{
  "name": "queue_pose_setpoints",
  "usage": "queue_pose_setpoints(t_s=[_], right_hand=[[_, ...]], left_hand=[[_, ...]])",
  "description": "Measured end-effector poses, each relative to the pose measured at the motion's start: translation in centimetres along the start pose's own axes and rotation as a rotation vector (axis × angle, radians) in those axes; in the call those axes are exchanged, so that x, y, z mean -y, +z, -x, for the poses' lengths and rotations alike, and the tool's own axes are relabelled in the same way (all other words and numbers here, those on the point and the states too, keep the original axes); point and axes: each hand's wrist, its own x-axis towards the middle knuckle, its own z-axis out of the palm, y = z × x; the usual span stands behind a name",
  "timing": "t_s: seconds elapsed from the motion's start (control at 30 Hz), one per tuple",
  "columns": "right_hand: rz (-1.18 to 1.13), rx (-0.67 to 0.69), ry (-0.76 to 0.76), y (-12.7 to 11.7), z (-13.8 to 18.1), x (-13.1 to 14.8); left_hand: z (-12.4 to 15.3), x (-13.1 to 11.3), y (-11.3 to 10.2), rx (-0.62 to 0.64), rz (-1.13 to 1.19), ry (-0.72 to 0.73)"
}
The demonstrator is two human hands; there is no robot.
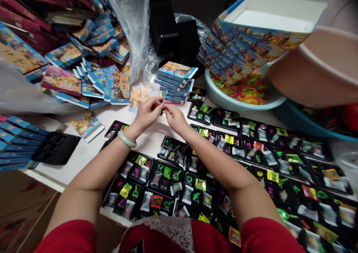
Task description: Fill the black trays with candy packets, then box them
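My left hand (148, 113) is closed around a small printed cardboard box (141, 94), which is blurred by motion. My right hand (175, 118) meets it at the box's right end, fingertips pinched on the end flap; a bit of something dark shows between the hands. Below my hands lie rows of black plastic trays (167, 176) with small wrapped sweets and bright plastic pieces in their compartments. Just right of the held box stands a stack of blue printed boxes (176, 75).
A heap of boxes (106, 81) fills the left side beside clear plastic sheeting (125, 21). A single box (87, 125) and black trays (57, 147) lie at left. At right, nested display cartons (251, 40) lean over a basin (237, 104) of bright plastic pieces, beside a pinkish tub (321, 62).
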Motion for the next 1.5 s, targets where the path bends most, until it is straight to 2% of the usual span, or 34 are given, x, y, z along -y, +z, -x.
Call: queue_pose_setpoints(t_s=[0.13, 0.23, 0.3, 0.37, 0.47, 0.53, 0.57, 0.63, 0.7, 0.73, 0.77, 0.8, 0.87, 0.93, 0.97, 1.03, 1.13, 1.23, 1.33, 1.4, 1.5], right_hand=[[-0.118, -0.208, -0.023, -7.1, -5.0, -0.8], [-0.359, -0.292, 0.063, -11.3, -8.8, -2.3], [-0.500, -0.311, 0.199, -12.7, -10.4, -3.3], [-0.592, -0.325, 0.346, -13.2, -10.8, -4.3], [-0.640, -0.363, 0.441, -13.2, -9.8, -5.8], [-0.605, -0.400, 0.426, -13.2, -8.4, -6.6], [-0.556, -0.438, 0.404, -13.3, -7.5, -6.8], [-0.389, -0.558, 0.314, -13.2, -5.7, -6.8], [-0.202, -0.601, 0.134, -12.2, -3.7, -5.8], [-0.138, -0.545, 0.024, -11.2, -2.7, -5.0], [-0.102, -0.432, -0.092, -9.7, -1.9, -3.9], [-0.094, -0.268, -0.191, -7.8, -1.2, -2.7], [-0.098, 0.073, -0.361, -3.1, -0.3, 0.2], [-0.050, 0.352, -0.420, 2.1, -0.1, 3.3], [0.000, 0.439, -0.402, 4.4, -0.2, 4.7], [0.127, 0.515, -0.298, 8.2, -0.9, 7.1], [0.271, 0.521, -0.112, 11.3, -2.4, 9.1], [0.322, 0.548, -0.008, 12.0, -3.4, 9.4], [0.344, 0.544, 0.026, 11.3, -3.8, 8.1], [0.364, 0.524, 0.057, 10.0, -3.8, 6.5], [0.393, 0.474, 0.101, 7.0, -3.6, 3.1]], left_hand=[[-9.1, -3.6, 2.2, 0.023, -0.102, 0.155], [-15.8, -4.5, 4.8, 0.088, -0.153, 0.221], [-18.3, -4.5, 6.6, 0.138, -0.196, 0.222], [-18.9, -4.4, 8.3, 0.184, -0.243, 0.210], [-17.5, -3.5, 9.1, 0.201, -0.248, 0.290], [-15.9, -2.2, 7.2, 0.122, -0.248, 0.359], [-15.0, -1.2, 5.4, 0.058, -0.274, 0.364], [-12.9, 1.1, 0.3, -0.065, -0.399, 0.298], [-10.4, 3.6, -5.7, -0.079, -0.613, 0.186], [-9.0, 4.7, -8.4, -0.028, -0.746, 0.125], [-7.7, 5.7, -10.8, 0.051, -0.880, 0.065], [-6.3, 6.5, -12.6, 0.143, -0.990, 0.016], [-4.0, 7.4, -14.8, 0.288, -1.135, -0.028], [-2.6, 7.9, -15.4, 0.338, -1.192, -0.004], [-2.2, 8.1, -15.4, 0.332, -1.204, 0.025], [-2.0, 8.4, -15.2, 0.304, -1.212, 0.098], [-2.2, 9.0, -15.3, 0.267, -1.180, 0.208], [-2.3, 8.9, -16.0, 0.217, -1.117, 0.315], [-1.7, 7.8, -16.4, 0.127, -1.067, 0.424], [-0.7, 6.9, -16.2, 0.099, -1.031, 0.500], [1.7, 5.8, -14.7, 0.166, -0.968, 0.590]])
